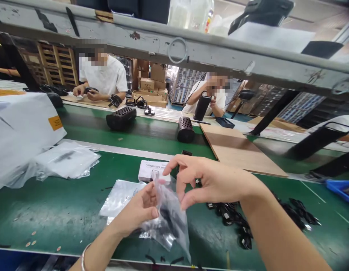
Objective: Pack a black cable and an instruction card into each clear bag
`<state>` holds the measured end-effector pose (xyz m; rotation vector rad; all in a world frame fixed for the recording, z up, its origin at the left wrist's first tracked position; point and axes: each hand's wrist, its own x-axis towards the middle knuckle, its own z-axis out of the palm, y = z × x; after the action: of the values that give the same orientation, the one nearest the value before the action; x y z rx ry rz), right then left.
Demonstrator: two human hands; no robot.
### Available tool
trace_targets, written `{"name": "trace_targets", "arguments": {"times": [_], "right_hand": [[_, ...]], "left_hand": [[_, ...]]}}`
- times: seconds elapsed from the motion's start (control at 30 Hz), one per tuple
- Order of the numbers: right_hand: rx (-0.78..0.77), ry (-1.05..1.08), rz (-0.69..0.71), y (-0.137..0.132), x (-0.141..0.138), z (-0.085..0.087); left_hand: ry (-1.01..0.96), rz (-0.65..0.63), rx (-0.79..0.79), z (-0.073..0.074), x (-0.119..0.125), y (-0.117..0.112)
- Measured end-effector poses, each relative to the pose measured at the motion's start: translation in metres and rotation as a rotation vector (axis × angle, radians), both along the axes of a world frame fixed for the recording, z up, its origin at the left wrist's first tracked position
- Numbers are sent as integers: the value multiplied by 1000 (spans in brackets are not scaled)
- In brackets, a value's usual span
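My left hand pinches a clear plastic bag that holds a dark cable-like item, lifted just above the green bench. My right hand hovers over the bag's mouth, thumb and fingers curved and apart, fingertips near the top edge of the bag. Under the bag lie more flat clear bags and a small white booklet. A heap of black cables lies just right of my hands.
A conveyor belt behind the bench carries two black perforated speakers. A brown board lies right of centre. White packages and bagged items sit left. Two people work across the belt. A blue tray sits at the right edge.
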<state>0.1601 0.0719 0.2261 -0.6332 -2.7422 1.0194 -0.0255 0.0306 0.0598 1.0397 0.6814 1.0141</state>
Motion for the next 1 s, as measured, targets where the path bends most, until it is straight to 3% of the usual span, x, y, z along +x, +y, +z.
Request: {"name": "trace_targets", "arguments": {"times": [0.1, 0.17, 0.27, 0.37, 0.47, 0.6, 0.8, 0.9, 1.0], "right_hand": [[-13, 27, -107, -3, 19, -11], [-81, 112, -279, -7, 30, -29], [-269, 305, -532, -13, 37, -74], [-420, 399, -618, -18, 26, -124], [-522, 520, -750, -16, 9, -155], [-478, 582, -816, -9, 1, -161], [-335, 500, -771, -7, 12, -159], [-270, 500, -754, -7, 15, -162], [-248, 513, -709, -7, 15, -164]], "left_hand": [[24, 74, -92, -1, 6, -6], [81, 196, -101, 0, 10, -8], [205, 343, -68, 2, 14, -9], [295, 449, -30, 2, 15, -6], [353, 515, -27, 0, 14, 0], [416, 611, 31, -2, 7, 6], [514, 354, 135, 1, -8, 13], [350, 358, -12, 5, -11, 14], [211, 260, -226, 7, -6, 14]]}}
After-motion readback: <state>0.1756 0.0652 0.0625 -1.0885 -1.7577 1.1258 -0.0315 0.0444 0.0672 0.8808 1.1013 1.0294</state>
